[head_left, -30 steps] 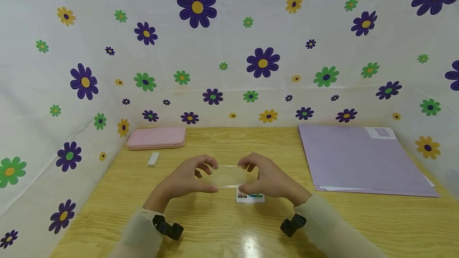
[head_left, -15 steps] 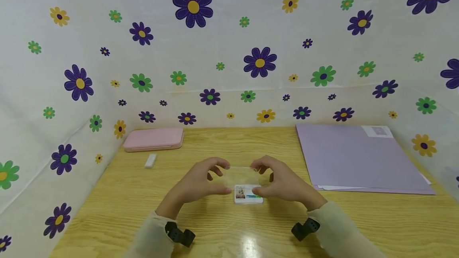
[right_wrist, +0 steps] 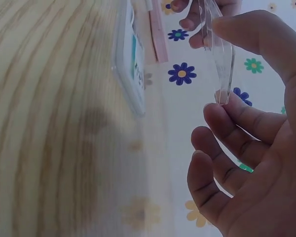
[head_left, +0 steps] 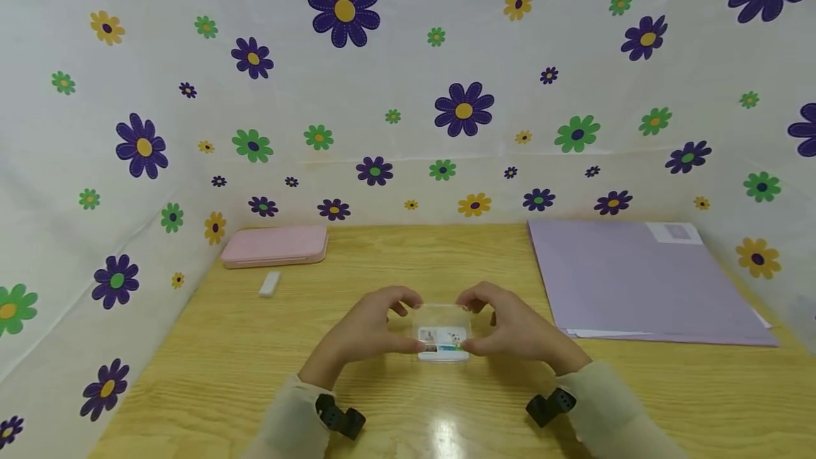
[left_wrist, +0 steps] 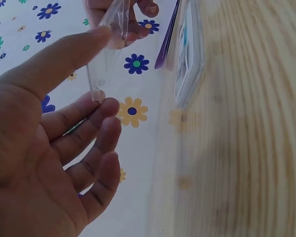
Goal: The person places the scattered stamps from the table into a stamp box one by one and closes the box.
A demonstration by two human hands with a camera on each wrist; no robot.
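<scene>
Between my two hands is a clear plastic lid point(head_left: 441, 315), thin and rectangular, held above the table. My left hand point(head_left: 375, 324) pinches its left end between thumb and fingertips. At the other end, my right hand point(head_left: 518, 324) pinches it the same way. Under the lid lies a small flat white case point(head_left: 443, 356) with printed pictures on top, partly seen through the clear plastic. Both wrist views show a gap between the lid point(left_wrist: 97, 74) and the case point(left_wrist: 189, 54). The lid has a shallow rim point(right_wrist: 229, 74).
A pink pencil case point(head_left: 275, 245) lies at the back left, with a small white block point(head_left: 270, 284) in front of it. Purple folders point(head_left: 644, 282) with papers under them cover the right of the wooden table point(head_left: 210, 374). Flowered cloth point(head_left: 395, 76) encloses the back and sides.
Both hands have carried the clear lid rightward and slightly nearer, so that it now stands over the white case in the head view. The case has stayed in place.
</scene>
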